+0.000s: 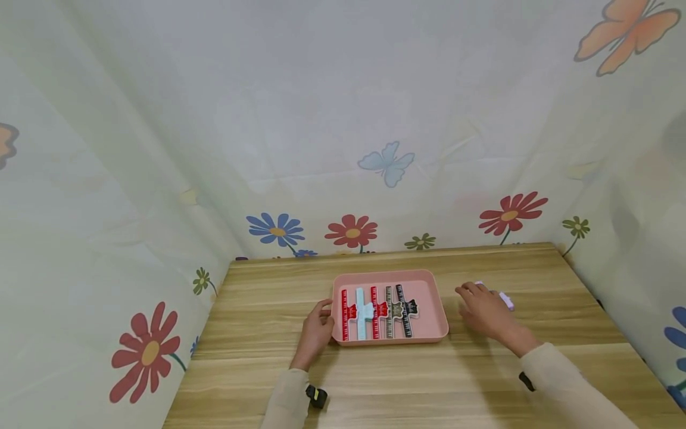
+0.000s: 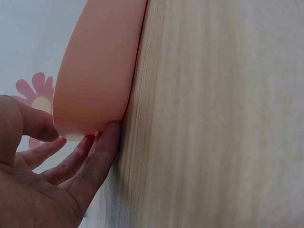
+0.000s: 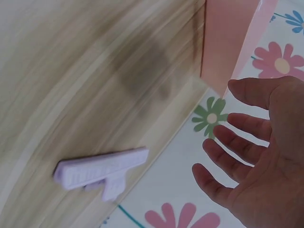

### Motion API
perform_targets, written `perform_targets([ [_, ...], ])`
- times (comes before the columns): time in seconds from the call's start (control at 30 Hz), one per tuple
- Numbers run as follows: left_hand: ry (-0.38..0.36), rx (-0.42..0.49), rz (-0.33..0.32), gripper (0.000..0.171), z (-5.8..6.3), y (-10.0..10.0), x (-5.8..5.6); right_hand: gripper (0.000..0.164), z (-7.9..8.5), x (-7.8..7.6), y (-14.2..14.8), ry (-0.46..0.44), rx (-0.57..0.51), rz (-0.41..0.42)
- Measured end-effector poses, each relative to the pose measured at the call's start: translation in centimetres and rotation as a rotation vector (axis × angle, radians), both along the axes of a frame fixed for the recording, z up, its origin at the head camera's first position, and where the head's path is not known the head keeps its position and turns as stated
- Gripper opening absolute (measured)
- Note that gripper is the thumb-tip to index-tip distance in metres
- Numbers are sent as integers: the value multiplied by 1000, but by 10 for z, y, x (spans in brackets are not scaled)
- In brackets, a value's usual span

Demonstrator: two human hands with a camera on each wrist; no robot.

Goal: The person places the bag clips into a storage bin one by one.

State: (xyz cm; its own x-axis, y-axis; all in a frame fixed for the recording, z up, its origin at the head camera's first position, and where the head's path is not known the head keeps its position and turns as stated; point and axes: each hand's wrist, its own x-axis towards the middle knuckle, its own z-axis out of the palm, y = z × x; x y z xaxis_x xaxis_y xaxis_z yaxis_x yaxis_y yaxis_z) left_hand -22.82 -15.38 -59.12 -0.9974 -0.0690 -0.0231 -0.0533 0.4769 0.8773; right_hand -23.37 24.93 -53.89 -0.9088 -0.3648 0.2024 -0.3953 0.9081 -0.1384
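Note:
A pink tray (image 1: 429, 304) lies on the table, and my left hand (image 1: 316, 330) touches its left side, fingertips against the outer wall and the thumb by the rim in the left wrist view. Inside, bag clips stand in a row: a red clip (image 1: 345, 326), a light blue clip (image 1: 361, 329), another red clip (image 1: 374, 328), a grey-brown clip (image 1: 389, 329) and a black clip (image 1: 405, 325). My right hand (image 1: 488, 313) holds nothing, its fingers spread and loosely bent. A lilac bag clip (image 3: 102, 168) rests on the table near that hand, partly hidden behind it in the head view.
The wooden table (image 1: 396, 387) meets a white curtain (image 1: 300, 119) printed with flowers and butterflies at its back and sides. A black wrist device (image 1: 317, 396) sits at the left sleeve, with a dark strap (image 1: 527, 381) on the right.

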Motion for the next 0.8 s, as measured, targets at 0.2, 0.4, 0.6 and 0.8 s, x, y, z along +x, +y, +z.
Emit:
perform_targets([
  [0.2, -14, -5, 5, 41, -1, 0, -1, 44, -1, 4, 15, -12, 12, -34],
  [0.4, -10, -9, 0, 41, -2, -1, -2, 43, 0, 7, 29, 14, -6, -35],
  [0.6, -19, -3, 6, 41, -1, -1, -1, 45, -2, 6, 42, 20, 2, -35],
  [0.8, -23, 0, 2, 41, 0, -1, -1, 43, -6, 4, 53, 21, 16, -53],
])
